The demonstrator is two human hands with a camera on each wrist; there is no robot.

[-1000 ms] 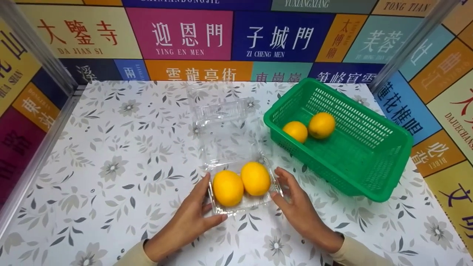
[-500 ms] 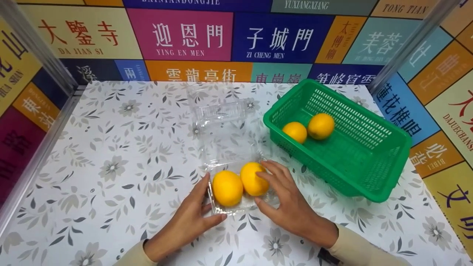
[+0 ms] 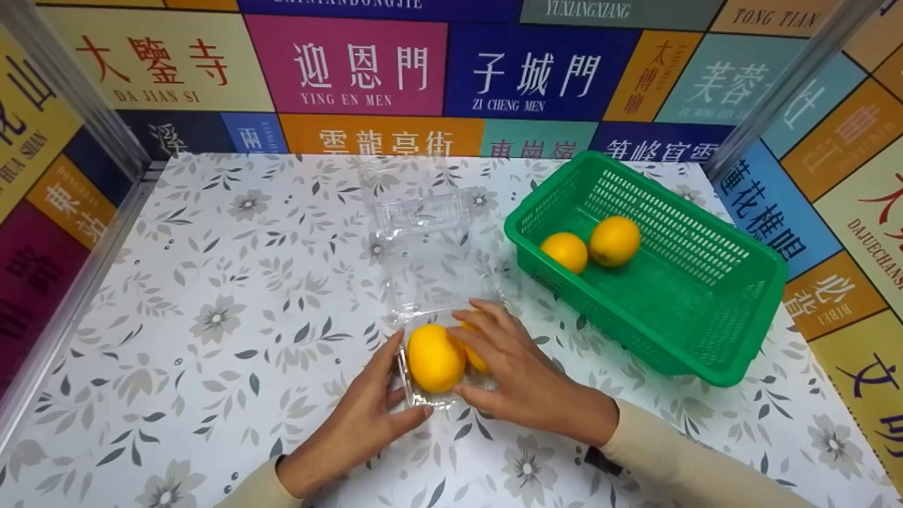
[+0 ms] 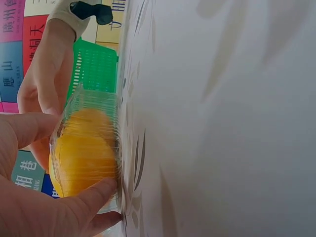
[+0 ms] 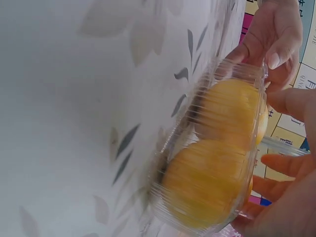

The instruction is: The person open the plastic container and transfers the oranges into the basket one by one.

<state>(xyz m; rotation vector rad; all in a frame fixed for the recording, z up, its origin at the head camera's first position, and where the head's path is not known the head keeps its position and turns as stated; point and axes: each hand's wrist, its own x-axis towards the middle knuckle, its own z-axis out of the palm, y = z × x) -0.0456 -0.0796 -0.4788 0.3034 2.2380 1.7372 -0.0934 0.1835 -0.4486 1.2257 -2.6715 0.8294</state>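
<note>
A clear plastic clamshell container (image 3: 441, 403) lies on the table, its lid (image 3: 434, 271) folded back behind it. Two oranges sit side by side in its base, the left orange (image 3: 436, 358) in plain sight and the right orange (image 3: 477, 361) mostly hidden by my right hand (image 3: 525, 377). That hand arches over the right orange, fingers bent and apart, fingertips at the left orange's side. My left hand (image 3: 363, 413) holds the container's left end, thumb at the front corner and fingers along the side. In the right wrist view both oranges show through the ribbed wall (image 5: 242, 71).
To the right stands a green perforated basket (image 3: 677, 331) with two more oranges (image 3: 614, 240) at its left end. A floral cloth (image 3: 176, 282) covers the table, and panels with large lettering (image 3: 353, 67) rise behind it.
My right hand has left the container's right edge and moved left over the right orange, reaching the left one. The left hand and the basket stay where they were.
</note>
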